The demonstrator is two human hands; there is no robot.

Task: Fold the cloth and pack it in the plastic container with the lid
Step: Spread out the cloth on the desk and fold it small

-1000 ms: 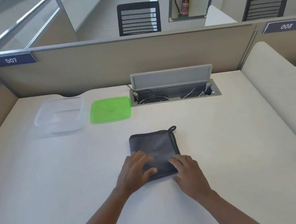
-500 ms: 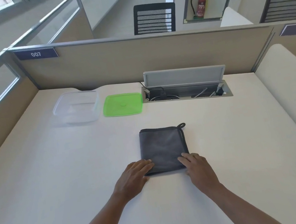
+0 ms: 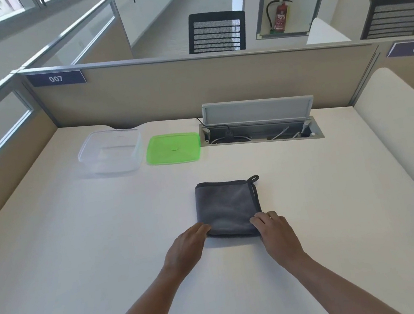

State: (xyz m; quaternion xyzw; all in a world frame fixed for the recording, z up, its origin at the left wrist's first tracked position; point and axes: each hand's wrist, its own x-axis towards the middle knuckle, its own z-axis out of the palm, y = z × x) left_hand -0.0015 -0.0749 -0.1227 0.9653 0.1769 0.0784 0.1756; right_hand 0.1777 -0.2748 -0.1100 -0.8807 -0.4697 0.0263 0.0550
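The gray cloth (image 3: 227, 208) lies folded into a small square in the middle of the desk (image 3: 78, 245). The left hand (image 3: 185, 249) and right hand (image 3: 277, 232) touch its two near corners, but whether they pinch it is hard to tell. The clear container (image 3: 110, 151) and green lid (image 3: 173, 148) sit side by side near the desk's back edge, toward the left.
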